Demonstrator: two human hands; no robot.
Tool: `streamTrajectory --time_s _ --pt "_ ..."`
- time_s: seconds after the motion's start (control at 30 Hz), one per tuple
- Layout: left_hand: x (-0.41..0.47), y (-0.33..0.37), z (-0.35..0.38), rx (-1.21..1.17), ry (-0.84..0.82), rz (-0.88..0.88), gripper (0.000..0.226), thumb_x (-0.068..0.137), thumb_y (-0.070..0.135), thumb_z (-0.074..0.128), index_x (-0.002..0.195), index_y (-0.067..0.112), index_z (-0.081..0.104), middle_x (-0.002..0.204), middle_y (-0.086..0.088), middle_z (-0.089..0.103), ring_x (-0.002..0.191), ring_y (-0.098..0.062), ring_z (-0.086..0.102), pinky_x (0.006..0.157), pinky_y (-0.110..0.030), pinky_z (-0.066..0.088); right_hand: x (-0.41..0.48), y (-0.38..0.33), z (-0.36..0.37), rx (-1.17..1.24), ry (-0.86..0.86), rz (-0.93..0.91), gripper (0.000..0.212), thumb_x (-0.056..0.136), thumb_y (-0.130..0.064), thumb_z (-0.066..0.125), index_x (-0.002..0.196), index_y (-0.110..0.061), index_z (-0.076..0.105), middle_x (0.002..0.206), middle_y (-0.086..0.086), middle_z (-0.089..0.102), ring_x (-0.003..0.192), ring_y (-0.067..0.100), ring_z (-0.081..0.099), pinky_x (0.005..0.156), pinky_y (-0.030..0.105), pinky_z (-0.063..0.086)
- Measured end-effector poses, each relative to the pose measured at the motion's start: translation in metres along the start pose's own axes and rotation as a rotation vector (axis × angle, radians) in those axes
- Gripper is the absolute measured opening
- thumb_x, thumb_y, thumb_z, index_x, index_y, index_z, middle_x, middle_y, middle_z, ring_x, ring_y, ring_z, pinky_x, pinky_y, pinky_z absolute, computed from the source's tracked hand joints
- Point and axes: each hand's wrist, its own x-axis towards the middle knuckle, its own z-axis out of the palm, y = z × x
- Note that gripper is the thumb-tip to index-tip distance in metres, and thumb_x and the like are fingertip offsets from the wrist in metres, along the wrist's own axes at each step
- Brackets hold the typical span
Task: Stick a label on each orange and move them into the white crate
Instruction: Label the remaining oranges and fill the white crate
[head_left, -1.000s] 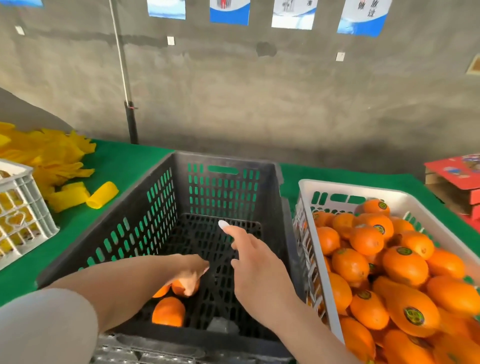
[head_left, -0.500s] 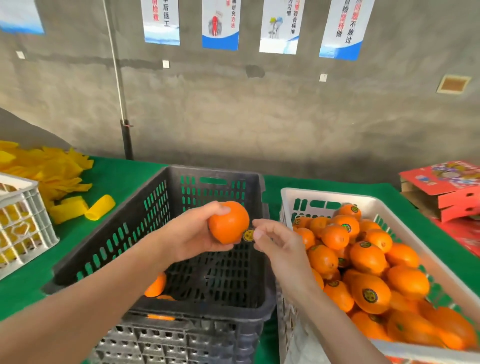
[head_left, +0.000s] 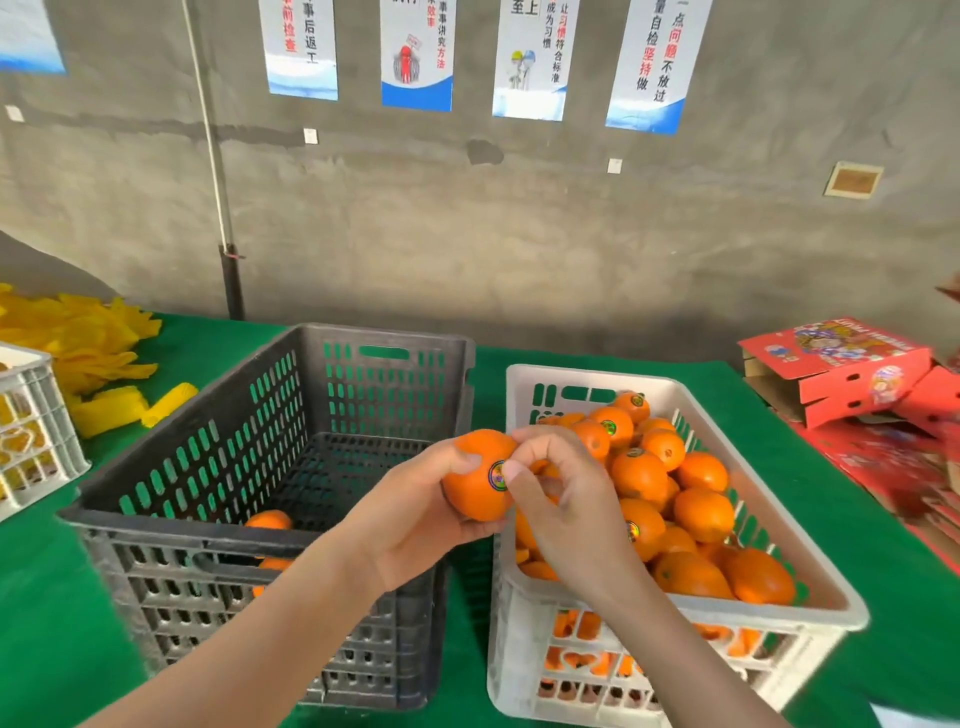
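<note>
Orange (head_left: 475, 486), gripped in left hand (head_left: 415, 525): now bears the label (head_left: 497, 475) earlier pinched beside it, right hand (head_left: 563, 501) pinching it flat; white crate (head_left: 582, 373) apparently next.

Table (head_left: 883, 597) carries the lot. Middle crate (head_left: 384, 358) centre, right crate (head_left: 685, 395) just beside it, both near front edge. Heap of oranges (head_left: 691, 514) in right crate; couple of loose ones (head_left: 267, 519) at bottom of middle crate, front side. Held orange (head_left: 472, 493) up over gap between crates, left hand (head_left: 410, 530) under it, right hand (head_left: 566, 499) pinching label (head_left: 497, 475) on its right side. Small crate (head_left: 36, 431) at left edge, foam sleeves (head_left: 78, 332) behind it. Boxes (head_left: 836, 364) at right edge.
</note>
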Motion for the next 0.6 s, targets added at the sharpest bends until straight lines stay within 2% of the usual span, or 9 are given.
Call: streamTrajectory --time_s 0.1,0.2,0.27,0.3,0.37,0.4,0.47,0.53,0.6 --pt "-0.002 -0.012 0.015 -0.034 -0.004 0.052 0.041 0.069 0.018 0.065 0.111 0.015 0.069 0.114 -0.012 0.068 0.100 -0.024 0.067 0.088 -0.041 0.053 -0.011 0.004 -0.009 -0.028 0.057 -0.056 0.009 0.084 -0.009 0.068 0.081 -0.009 0.059 0.100 -0.010 0.056 0.102 0.006 0.053 0.081 0.039 0.050" --pt "-0.001 -0.025 0.023 -0.054 0.029 0.105 0.054 0.057 0.016 0.071 0.110 0.013 0.065 0.109 -0.013 0.069 0.098 -0.029 0.068 0.080 -0.040 0.058 -0.025 0.011 -0.017 0.033 0.087 -0.033 0.014 0.080 -0.020 0.069 0.089 -0.021 0.058 0.102 -0.016 0.055 0.100 0.004 0.055 0.073 0.029 0.054" --pt "-0.001 -0.033 0.030 -0.038 -0.018 0.119 0.045 0.056 0.017 0.069 0.101 0.017 0.072 0.105 -0.012 0.070 0.094 -0.028 0.068 0.076 -0.037 0.057 -0.034 0.019 -0.026 0.157 0.054 0.087 0.043 0.078 -0.029 0.074 0.112 -0.036 0.048 0.109 -0.018 0.054 0.099 0.003 0.058 0.070 0.022 0.054" --pt "-0.001 -0.037 0.034 -0.018 -0.061 0.118 0.038 0.059 0.016 0.067 0.096 0.020 0.075 0.102 -0.010 0.072 0.092 -0.025 0.069 0.074 -0.035 0.057 -0.037 0.025 -0.031 0.226 0.022 0.168 0.059 0.077 -0.030 0.076 0.122 -0.042 0.040 0.112 -0.017 0.055 0.098 0.001 0.058 0.071 0.021 0.054" --pt "0.001 -0.046 0.045 -0.002 -0.123 0.108 0.033 0.070 0.014 0.062 0.100 0.018 0.075 0.105 -0.011 0.072 0.094 -0.023 0.070 0.074 -0.031 0.056 -0.044 0.039 -0.039 0.263 -0.080 0.244 0.067 0.079 -0.029 0.074 0.130 -0.047 0.034 0.123 -0.015 0.053 0.105 -0.005 0.055 0.080 0.022 0.053" --pt "0.006 -0.055 0.050 -0.010 -0.105 0.101 0.033 0.075 0.014 0.062 0.107 0.014 0.072 0.107 -0.013 0.071 0.096 -0.025 0.069 0.075 -0.032 0.056 -0.047 0.045 -0.041 0.211 -0.151 0.233 0.066 0.081 -0.029 0.072 0.132 -0.047 0.033 0.130 -0.016 0.050 0.113 -0.007 0.050 0.087 0.023 0.051" --pt "0.021 -0.073 0.058 -0.020 0.062 0.083 0.043 0.078 0.020 0.068 0.119 0.010 0.062 0.107 -0.013 0.071 0.097 -0.027 0.069 0.074 -0.035 0.057 -0.053 0.057 -0.044 0.103 -0.210 0.215 0.072 0.078 -0.029 0.074 0.134 -0.046 0.032 0.132 -0.025 0.042 0.119 -0.010 0.042 0.094 0.018 0.046" --pt "0.037 -0.088 0.066 0.184 0.206 0.126 0.043 0.085 0.033 0.059 0.125 0.017 0.054 0.113 -0.010 0.069 0.105 -0.025 0.066 0.086 -0.041 0.055 -0.048 0.073 -0.051 0.021 -0.122 0.214 0.075 0.072 -0.026 0.080 0.129 -0.044 0.035 0.122 -0.030 0.040 0.112 -0.016 0.041 0.086 0.007 0.043" --pt "0.050 -0.097 0.070 0.555 0.241 0.222 0.040 0.097 0.033 0.044 0.135 0.021 0.044 0.122 -0.005 0.063 0.113 -0.022 0.061 0.099 -0.043 0.048 -0.030 0.093 -0.061 -0.106 -0.029 0.207 0.075 0.070 -0.030 0.081 0.129 -0.041 0.037 0.119 -0.027 0.039 0.107 -0.013 0.039 0.088 0.006 0.036"
